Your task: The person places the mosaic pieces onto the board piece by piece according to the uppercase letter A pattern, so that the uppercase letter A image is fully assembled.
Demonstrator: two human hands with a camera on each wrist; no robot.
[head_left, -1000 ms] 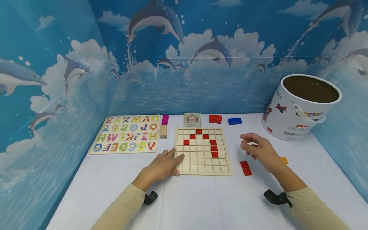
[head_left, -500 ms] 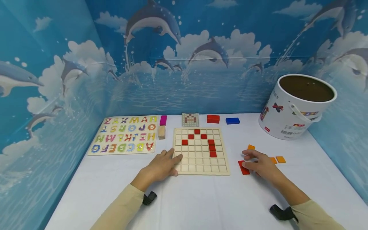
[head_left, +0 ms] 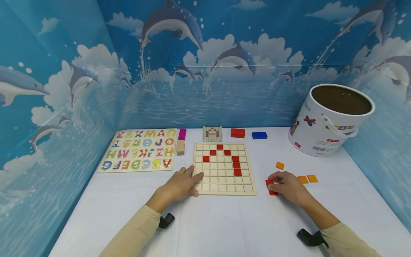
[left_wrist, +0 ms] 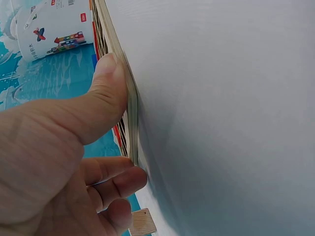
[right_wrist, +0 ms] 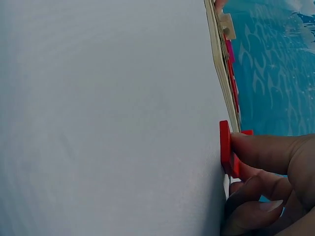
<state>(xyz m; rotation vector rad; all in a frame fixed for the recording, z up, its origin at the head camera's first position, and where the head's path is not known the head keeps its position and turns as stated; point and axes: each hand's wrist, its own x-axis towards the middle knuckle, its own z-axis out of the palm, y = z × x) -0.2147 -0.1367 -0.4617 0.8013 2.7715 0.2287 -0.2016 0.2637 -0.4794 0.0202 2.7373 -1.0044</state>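
The right hand is pinching a red tile lying on the surface just right of the grid board. The left hand is resting relaxed fingers on the board's left edge. The thin tile could slip out, because it is lying so flat.

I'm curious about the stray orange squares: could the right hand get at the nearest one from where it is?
Probably yes. The right hand rests on red tiles, and only bare tablecloth lies between it and the orange tile beside it.

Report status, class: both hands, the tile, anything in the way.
Left hand steadies the grid board. Right hand pinches a red tile on the table. Nothing between tile and board.
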